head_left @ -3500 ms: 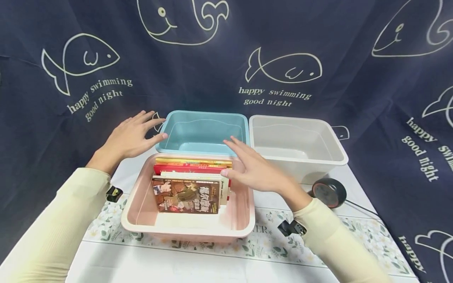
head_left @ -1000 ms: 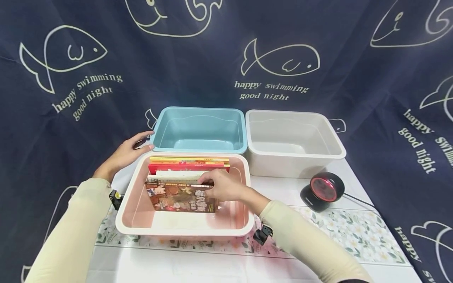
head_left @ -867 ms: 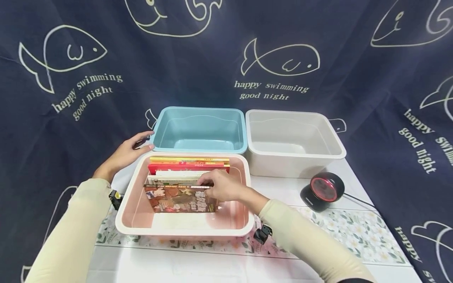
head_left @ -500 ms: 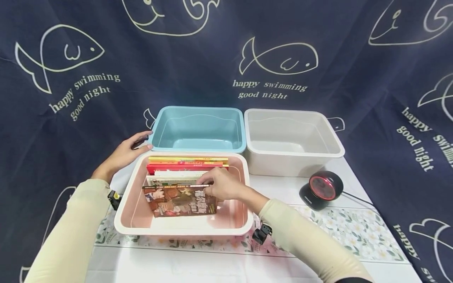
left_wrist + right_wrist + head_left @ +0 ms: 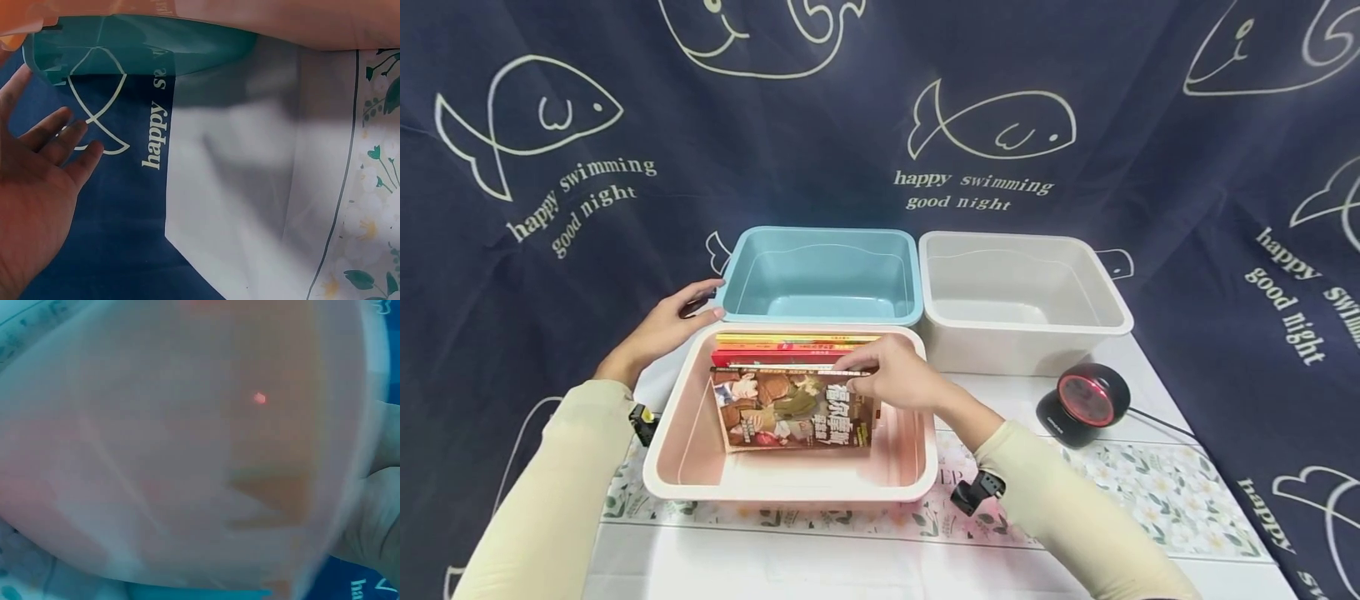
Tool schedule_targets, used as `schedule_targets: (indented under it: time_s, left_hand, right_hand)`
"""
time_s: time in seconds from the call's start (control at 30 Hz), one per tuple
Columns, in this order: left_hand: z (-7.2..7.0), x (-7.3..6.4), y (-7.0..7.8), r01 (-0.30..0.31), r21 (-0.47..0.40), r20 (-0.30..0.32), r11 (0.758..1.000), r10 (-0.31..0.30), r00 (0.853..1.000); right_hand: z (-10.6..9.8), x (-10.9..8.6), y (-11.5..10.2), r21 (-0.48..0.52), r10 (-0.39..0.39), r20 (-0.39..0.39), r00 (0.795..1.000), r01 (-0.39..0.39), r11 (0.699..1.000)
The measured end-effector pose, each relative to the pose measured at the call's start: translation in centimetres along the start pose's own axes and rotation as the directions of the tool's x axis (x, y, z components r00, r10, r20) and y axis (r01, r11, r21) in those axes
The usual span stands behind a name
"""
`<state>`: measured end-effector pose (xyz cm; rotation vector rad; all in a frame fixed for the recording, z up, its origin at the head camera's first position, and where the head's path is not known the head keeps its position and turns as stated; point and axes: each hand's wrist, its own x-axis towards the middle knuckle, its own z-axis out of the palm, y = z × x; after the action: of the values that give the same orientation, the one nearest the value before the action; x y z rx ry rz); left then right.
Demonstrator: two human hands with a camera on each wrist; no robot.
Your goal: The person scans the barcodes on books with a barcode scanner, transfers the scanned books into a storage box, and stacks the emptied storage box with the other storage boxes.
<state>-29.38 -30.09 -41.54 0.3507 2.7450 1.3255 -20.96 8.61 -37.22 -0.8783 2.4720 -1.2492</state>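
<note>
A: Fingers?
B: Right hand is pinching the brown book. Left hand is loose, holding nothing, tips at the left end of the blue bin; can't tell if they touch.
A: Layout, big to small.
B: Pink bin, row of books standing inside, brown book in front of that row. Can't tell if its lower edge is off the bin floor.
A: Handling?
B: My guess: light, thin paperback, bends easily. Cover looks glossy, so maybe slippery. Not fragile, but corners could crease.
A: Grip point?
B: Top edge, near the right end, thumb on the front cover. Off-centre, so I'd expect the left end to sag. Mid-edge should balance better. Pinch full thickness, or the cover may peel open.
</note>
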Motion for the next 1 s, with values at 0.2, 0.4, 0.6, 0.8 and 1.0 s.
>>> schedule_targets:
  time_s: [0.2,0.4,0.6,0.8,1.0]
  left_hand:
    - [-0.1,0.0,-0.1,-0.007,0.007,-0.004,1.0,0.007,1.0]
    - [0.1,-0.1,0.1,-0.035,-0.006,0.002,0.999,0.035,0.999]
    - [0.2,0.0,0.3,-0.047,-0.01,-0.006,0.999,0.047,0.999]
    - [0.2,0.2,0.0,-0.044,-0.016,-0.001,0.999,0.044,0.999]
    - [0.1,0.1,-0.2,-0.044,-0.03,-0.001,0.999,0.044,0.999]
  right_hand:
    - [-1.8,-0.1,-0.9,0.019,0.018,-0.026,1.0,-0.017,1.0]
    - [-3.5,-0.2,-1.7,0.06,0.003,-0.046,0.999,0.0,0.998]
    - [-5.8,-0.6,-2.7,0.088,0.01,-0.085,0.996,-0.003,0.996]
    - [-8.8,-1.7,-3.8,0.078,-0.006,-0.155,0.988,0.018,0.997]
    - [-11.8,-3.5,-4.7,0.086,0.0,-0.224,0.975,0.02,0.996]
